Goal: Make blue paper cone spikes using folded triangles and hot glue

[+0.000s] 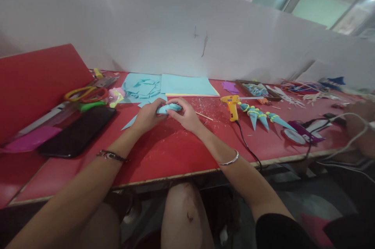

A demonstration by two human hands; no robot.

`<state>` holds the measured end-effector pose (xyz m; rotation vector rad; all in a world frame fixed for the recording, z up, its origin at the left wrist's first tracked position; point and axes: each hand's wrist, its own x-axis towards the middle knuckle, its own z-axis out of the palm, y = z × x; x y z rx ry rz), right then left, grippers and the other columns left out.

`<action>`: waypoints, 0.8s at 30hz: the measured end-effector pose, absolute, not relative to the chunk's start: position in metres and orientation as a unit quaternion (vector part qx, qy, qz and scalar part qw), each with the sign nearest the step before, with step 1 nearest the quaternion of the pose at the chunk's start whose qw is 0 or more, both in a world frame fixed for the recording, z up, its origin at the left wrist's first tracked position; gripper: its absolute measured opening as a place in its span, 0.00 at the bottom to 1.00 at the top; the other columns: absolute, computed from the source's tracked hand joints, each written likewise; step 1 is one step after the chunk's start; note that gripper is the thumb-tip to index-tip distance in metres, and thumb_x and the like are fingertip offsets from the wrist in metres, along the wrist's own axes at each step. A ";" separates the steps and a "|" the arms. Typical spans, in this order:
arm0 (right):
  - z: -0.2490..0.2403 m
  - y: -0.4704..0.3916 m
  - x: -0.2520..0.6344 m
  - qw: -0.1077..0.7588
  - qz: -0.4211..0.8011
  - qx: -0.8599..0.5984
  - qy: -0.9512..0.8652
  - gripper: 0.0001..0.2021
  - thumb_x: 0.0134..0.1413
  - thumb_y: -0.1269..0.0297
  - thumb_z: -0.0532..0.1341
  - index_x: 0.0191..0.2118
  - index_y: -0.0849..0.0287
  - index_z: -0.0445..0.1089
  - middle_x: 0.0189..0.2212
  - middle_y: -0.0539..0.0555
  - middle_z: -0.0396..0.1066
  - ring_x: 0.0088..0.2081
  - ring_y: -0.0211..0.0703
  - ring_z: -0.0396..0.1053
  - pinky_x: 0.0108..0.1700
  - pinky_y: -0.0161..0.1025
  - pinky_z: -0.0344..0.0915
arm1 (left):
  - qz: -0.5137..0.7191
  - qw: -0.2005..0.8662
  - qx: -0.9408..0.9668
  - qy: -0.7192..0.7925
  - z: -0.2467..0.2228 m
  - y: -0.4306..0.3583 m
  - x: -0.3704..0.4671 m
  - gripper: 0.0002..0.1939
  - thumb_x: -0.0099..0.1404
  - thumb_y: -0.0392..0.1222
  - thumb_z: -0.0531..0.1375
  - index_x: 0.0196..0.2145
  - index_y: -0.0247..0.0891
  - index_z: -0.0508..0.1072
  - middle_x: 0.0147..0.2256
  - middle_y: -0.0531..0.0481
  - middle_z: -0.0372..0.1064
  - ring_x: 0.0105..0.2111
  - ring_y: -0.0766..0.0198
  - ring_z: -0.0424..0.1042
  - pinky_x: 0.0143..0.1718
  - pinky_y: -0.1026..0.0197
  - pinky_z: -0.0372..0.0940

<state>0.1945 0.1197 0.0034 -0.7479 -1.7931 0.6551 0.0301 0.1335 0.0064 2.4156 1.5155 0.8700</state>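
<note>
Both my hands meet over the red table (175,155), holding one light blue paper piece (165,109) that looks rolled or folded. The fingers of my left hand (150,114) wrap round its left end. On the right end, my right hand (186,114) has its thumb and fingers pressed. A pointed blue paper cone (129,123) lies just left of my left hand. Behind my hands are a stack of blue sheets (187,86) and a heap of small cut blue pieces (144,88). A thin wooden stick (204,116) rests right of my right hand.
To the right lie a yellow glue gun (231,107) with a black cord, blue cones with yellow trim (263,118) and a tray (274,95). At left are a black phone (78,132) and scissors (84,93). Another person's hand (359,122) shows at far right.
</note>
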 end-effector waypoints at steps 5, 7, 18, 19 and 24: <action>0.004 0.120 0.195 0.518 0.244 -0.320 -0.754 0.11 0.51 0.57 0.58 0.38 0.57 0.67 0.39 0.53 0.66 0.42 0.41 0.65 0.45 0.39 0.62 | 0.284 0.084 0.807 0.510 0.008 0.133 0.031 0.18 0.54 0.46 0.53 0.43 0.39 0.64 0.31 0.51 0.72 0.30 0.60 0.69 0.28 0.65 0.55; 0.004 0.120 0.195 0.522 0.237 -0.323 -0.753 0.11 0.51 0.57 0.58 0.38 0.57 0.67 0.38 0.53 0.66 0.42 0.41 0.65 0.45 0.39 0.62 | 0.284 0.088 0.806 0.511 0.009 0.132 0.031 0.18 0.53 0.45 0.53 0.43 0.39 0.64 0.31 0.50 0.73 0.29 0.60 0.69 0.28 0.64 0.54; 0.005 0.120 0.198 0.517 0.242 -0.285 -0.770 0.12 0.49 0.57 0.61 0.39 0.55 0.66 0.39 0.53 0.65 0.43 0.41 0.65 0.45 0.41 0.63 | 0.306 0.158 0.799 0.493 0.013 0.129 0.034 0.21 0.51 0.48 0.55 0.42 0.38 0.63 0.30 0.51 0.74 0.28 0.61 0.69 0.28 0.64 0.57; 0.005 0.120 0.198 0.516 0.244 -0.280 -0.772 0.12 0.49 0.57 0.61 0.39 0.55 0.66 0.39 0.53 0.65 0.43 0.41 0.65 0.45 0.41 0.63 | 0.306 0.164 0.799 0.490 0.013 0.129 0.034 0.21 0.51 0.48 0.55 0.42 0.38 0.63 0.30 0.51 0.74 0.28 0.61 0.68 0.28 0.64 0.56; 0.005 0.120 0.199 0.509 0.244 -0.281 -0.776 0.12 0.49 0.58 0.60 0.40 0.56 0.66 0.39 0.53 0.65 0.43 0.41 0.65 0.45 0.41 0.63 | 0.307 0.164 0.800 0.488 0.014 0.128 0.033 0.21 0.52 0.49 0.54 0.43 0.38 0.63 0.28 0.52 0.73 0.24 0.64 0.66 0.26 0.65 0.55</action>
